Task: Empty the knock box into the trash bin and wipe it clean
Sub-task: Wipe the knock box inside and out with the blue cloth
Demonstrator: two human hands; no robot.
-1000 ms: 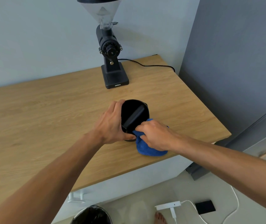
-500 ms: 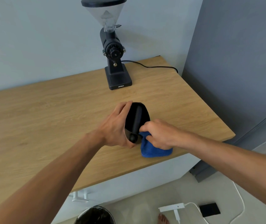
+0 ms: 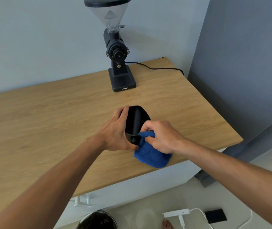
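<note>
The black knock box (image 3: 136,120) is tilted on the wooden counter (image 3: 49,116), its opening and knock bar turned toward me. My left hand (image 3: 117,131) grips its left side and near rim. My right hand (image 3: 161,136) holds a bunched blue cloth (image 3: 151,154) pressed against the box's near right rim; most of the cloth hangs down onto the counter near the front edge. The trash bin (image 3: 97,220), lined in black, stands on the floor below the counter's front edge, partly cut off by the frame.
A black coffee grinder (image 3: 117,52) with a clear hopper stands at the back of the counter, its cord (image 3: 156,68) trailing right. A grey wall (image 3: 239,63) bounds the counter's right end. On the floor lie a white power strip (image 3: 176,213), a black pad (image 3: 215,215) and a bare foot.
The knock box has been turned in my left hand, so its bar now runs nearly straight away from me. My right hand with the cloth has shifted from inside the opening to the near right rim.
</note>
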